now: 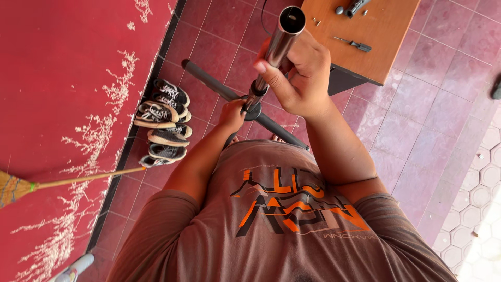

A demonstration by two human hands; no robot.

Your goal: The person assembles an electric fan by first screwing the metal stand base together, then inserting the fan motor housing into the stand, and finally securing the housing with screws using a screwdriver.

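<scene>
An upright shiny metal tube (282, 36) rises toward the camera, its open end at the top of the view. My right hand (300, 78) is wrapped around the tube near its upper part. Lower down, my left hand (233, 112) grips the black collar (254, 99) where the tube meets a stand base. Black tubular legs (209, 81) spread from that collar across the red tiled floor. My brown shirt with an orange print fills the bottom of the view.
A wooden table (389, 52) stands at the upper right with a screwdriver (355, 45) and small dark parts (350, 7) on it. Several sneakers (164, 122) lie by the red wall at left. A broom (62, 181) leans there.
</scene>
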